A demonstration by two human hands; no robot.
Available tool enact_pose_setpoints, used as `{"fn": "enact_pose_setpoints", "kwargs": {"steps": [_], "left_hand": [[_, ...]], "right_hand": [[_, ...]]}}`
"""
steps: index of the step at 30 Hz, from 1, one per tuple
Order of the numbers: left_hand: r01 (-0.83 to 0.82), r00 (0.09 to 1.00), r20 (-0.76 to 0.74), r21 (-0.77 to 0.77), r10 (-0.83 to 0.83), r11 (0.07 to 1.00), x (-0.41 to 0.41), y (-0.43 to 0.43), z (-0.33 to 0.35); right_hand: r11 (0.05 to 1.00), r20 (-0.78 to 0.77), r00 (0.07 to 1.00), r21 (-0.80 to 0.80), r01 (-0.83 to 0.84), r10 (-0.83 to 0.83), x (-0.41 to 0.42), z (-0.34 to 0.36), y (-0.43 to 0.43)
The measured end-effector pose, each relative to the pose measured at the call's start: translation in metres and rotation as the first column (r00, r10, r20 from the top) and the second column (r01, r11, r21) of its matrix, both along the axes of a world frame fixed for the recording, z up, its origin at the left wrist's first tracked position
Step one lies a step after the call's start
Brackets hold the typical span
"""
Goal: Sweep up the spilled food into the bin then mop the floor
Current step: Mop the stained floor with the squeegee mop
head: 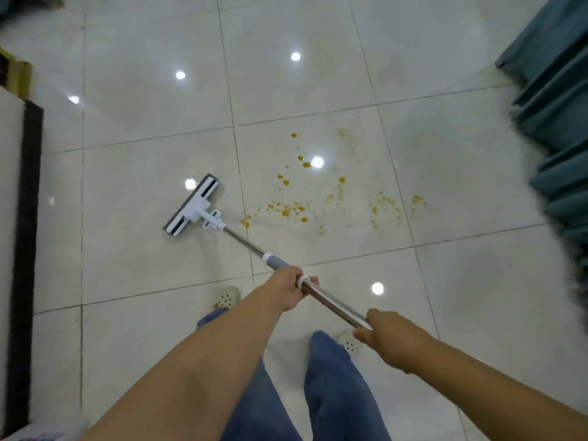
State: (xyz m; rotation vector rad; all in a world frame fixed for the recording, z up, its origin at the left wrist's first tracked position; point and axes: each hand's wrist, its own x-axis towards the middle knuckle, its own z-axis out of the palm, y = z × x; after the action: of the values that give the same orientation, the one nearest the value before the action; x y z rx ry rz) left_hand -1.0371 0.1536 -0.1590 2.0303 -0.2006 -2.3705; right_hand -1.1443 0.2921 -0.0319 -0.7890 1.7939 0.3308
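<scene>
Desk: Forearms (191,361) and jeans (337,402) fill the bottom edge. What are the hands doing?

Field: Both are clamped on the mop (241,240). The left hand (288,289) wraps the handle (334,302) where the grey grip meets a white collar. The right hand (391,334) curls round the bare steel farther up, closer to the body.

Desk: Where does the head sit?

Field: The head (192,205) lies flat on the floor (143,90), slantwise on a pale tile, ahead of the feet and to the left. The handle runs from it down and right into both fists.

Desk: And the spill?

Field: Orange-yellow spots (286,211) are scattered over the tiles just right of the head. The nearest drop lies beside the lower shaft, and fainter smears trail off to the right. The head sits apart from the thickest patch.

Desk: Anything at the edges?

Field: Pale perforated shoes (226,297) show, one below the left wrist and one beside the right hand. A teal curtain (553,122) hangs blurred at the right edge. A dark strip (25,202) runs down the left. Lights glint as white dots on the glossy tiles.
</scene>
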Motion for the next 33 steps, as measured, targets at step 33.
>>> {"fn": "enact_pose_setpoints", "kwargs": {"steps": [33], "left_hand": [[0.213, 0.974, -0.075, -0.025, -0.215, 0.977, -0.142, -0.120, -0.008]], "right_hand": [[0.860, 0.052, 0.859, -0.004, 0.510, -0.510, -0.087, -0.003, -0.087]]}}
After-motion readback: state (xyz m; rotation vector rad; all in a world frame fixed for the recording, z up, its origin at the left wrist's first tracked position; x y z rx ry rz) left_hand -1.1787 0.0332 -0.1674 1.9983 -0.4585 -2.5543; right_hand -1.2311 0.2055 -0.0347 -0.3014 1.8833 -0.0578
